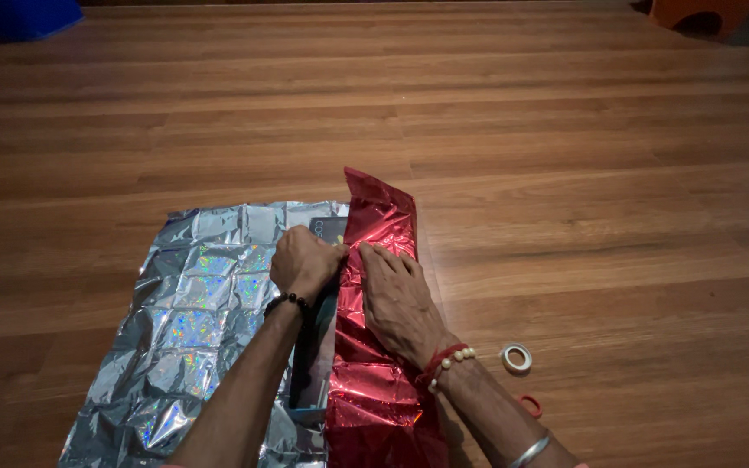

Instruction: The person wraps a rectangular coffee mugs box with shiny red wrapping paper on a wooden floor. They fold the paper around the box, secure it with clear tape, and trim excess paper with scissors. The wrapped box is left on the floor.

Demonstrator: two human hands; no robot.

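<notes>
The left hand [305, 263] is curled into a loose fist, its grip pressed together on the left edge of the red foil wrapping paper [374, 347], which it appears to pinch between thumb and fingers right where the red meets the dark box. A black bead bracelet [287, 301] circles that wrist. The right hand [399, 303] lies flat on the red paper just beside the left hand, its grip spread, fingers pointing away from the person and pressing the paper down; the fingertips nearly meet the left thumb. A red thread and a string of pale beads [449, 359] sit on the right wrist, and a metal bangle [530, 451] is farther up the forearm.

The red paper runs as a long crinkled strip from the bottom of the view up past both hands, its far end lifting slightly off the surface. Under its left edge a dark box [315, 347] shows, partly covered by the red sheet and by the left forearm. The box rests on a silver holographic foil sheet [192, 321], which spreads out to the left, creased into squares.

All of this lies on a wooden tabletop [565, 173] with long planks. To the right of the right wrist lies a small roll of clear tape [516, 357], and nearer the person, just beside the forearm, a small red ring-shaped object [530, 405].
</notes>
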